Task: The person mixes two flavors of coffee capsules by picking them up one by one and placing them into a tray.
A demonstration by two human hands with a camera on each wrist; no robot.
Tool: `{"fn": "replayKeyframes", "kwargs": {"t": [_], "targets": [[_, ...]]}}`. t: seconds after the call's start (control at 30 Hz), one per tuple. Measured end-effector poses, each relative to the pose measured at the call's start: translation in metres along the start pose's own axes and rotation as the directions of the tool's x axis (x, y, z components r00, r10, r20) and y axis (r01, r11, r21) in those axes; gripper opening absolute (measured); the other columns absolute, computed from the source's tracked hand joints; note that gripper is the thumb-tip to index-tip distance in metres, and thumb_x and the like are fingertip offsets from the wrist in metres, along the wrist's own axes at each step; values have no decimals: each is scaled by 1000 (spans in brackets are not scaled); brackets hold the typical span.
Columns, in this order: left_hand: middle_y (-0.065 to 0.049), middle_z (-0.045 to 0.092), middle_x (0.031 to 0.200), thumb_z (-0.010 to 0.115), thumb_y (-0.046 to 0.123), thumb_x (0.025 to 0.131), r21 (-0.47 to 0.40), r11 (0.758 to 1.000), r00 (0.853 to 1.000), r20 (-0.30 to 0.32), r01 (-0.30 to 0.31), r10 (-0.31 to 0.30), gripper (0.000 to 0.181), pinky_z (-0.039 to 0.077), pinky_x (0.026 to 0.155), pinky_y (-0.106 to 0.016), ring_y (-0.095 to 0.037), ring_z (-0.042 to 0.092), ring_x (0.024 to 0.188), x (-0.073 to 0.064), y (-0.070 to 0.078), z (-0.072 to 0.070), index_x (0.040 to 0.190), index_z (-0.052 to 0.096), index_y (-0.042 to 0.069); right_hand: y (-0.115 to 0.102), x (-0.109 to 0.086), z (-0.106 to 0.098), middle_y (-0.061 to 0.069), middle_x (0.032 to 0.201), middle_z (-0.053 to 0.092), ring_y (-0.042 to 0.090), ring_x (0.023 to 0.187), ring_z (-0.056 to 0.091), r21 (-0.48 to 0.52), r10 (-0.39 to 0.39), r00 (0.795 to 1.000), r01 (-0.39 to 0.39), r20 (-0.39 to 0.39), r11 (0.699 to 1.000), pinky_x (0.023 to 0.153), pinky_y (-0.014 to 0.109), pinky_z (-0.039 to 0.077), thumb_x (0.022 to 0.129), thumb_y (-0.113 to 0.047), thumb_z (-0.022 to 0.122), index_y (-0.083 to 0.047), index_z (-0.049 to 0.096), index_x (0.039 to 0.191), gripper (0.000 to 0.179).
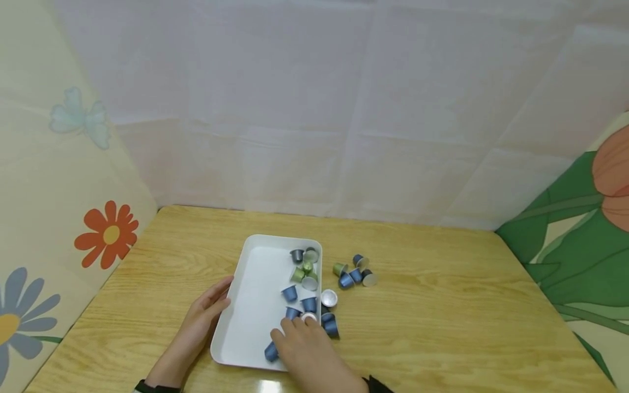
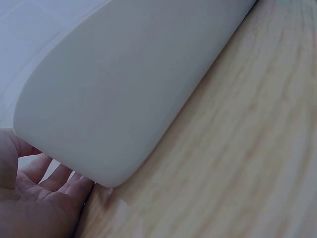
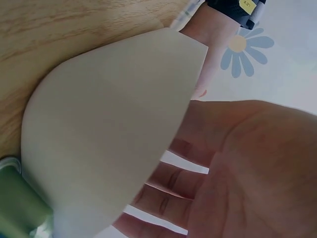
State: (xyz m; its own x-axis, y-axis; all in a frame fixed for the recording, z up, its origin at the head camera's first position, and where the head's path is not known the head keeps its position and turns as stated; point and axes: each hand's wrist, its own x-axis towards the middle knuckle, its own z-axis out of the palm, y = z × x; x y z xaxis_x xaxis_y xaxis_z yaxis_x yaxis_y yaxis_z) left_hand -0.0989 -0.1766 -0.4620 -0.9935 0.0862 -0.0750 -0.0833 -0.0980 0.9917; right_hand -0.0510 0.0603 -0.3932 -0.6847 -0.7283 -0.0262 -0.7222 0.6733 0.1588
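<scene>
The pale wood-grain counter point(image 1: 442, 305) meets a creased whitish cloth backdrop point(image 1: 295, 120), flanked by flower-printed panels point(image 1: 29, 185). On it lies the white rectangular tray point(image 1: 248, 316), with small blue, green and dark cup-shaped capsules point(image 1: 289, 293) inside along its right side and more on the counter beyond. The left hand point(image 1: 203, 308) rests loosely spread against the tray's left wall. The right hand point(image 1: 309, 349) reaches inside; whether it pinches anything, I can't tell. Only the right wrist view shows a yellow label point(image 3: 247, 6) on the left wrist's black band.
</scene>
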Motion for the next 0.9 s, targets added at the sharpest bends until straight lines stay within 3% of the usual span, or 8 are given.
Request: {"fn": "replayKeyframes", "kwargs": {"t": [0.33, 0.5, 0.67, 0.9], "targets": [[-24, 37, 151, 53, 2, 97, 2, 999, 998, -36, -43, 43, 52, 44, 94, -15, 6, 53, 115, -1, -3, 1, 146, 37, -10, 3, -1, 0, -7, 85, 58, 8, 77, 56, -28, -33, 990, 29, -140, 999, 67, 25, 47, 90, -30, 72, -20, 67, 98, 14], [-26, 36, 151, 49, 0, 99, 18, 998, 996, -61, -60, 61, 50, 45, 92, -15, 7, 52, 114, 0, -2, 2, 146, 37, -11, 5, -1, -2, -7, 83, 58, 8, 78, 56, -33, -19, 985, 13, -174, 999, 67, 25, 47, 88, -38, 75, -20, 68, 96, 21], [-24, 38, 152, 47, -1, 100, 94, 994, 994, -93, -56, 65, 48, 44, 91, -12, 13, 48, 112, -2, 0, 2, 147, 39, -7, 9, -2, -4, -5, 86, 59, 10, 81, 57, 1, -4, 987, 4, -158, 1000, 71, 27, 50, 88, -37, 74, -18, 69, 99, 23], [-30, 42, 146, 46, -10, 97, 144, 974, 976, -105, -174, 189, 44, 40, 94, -8, 13, 48, 115, 1, -2, 1, 142, 42, -12, 23, -1, -8, -4, 91, 60, 12, 85, 59, 5, 62, 980, -62, -191, 998, 72, 28, 49, 88, -36, 75, -17, 70, 104, 26]]}}
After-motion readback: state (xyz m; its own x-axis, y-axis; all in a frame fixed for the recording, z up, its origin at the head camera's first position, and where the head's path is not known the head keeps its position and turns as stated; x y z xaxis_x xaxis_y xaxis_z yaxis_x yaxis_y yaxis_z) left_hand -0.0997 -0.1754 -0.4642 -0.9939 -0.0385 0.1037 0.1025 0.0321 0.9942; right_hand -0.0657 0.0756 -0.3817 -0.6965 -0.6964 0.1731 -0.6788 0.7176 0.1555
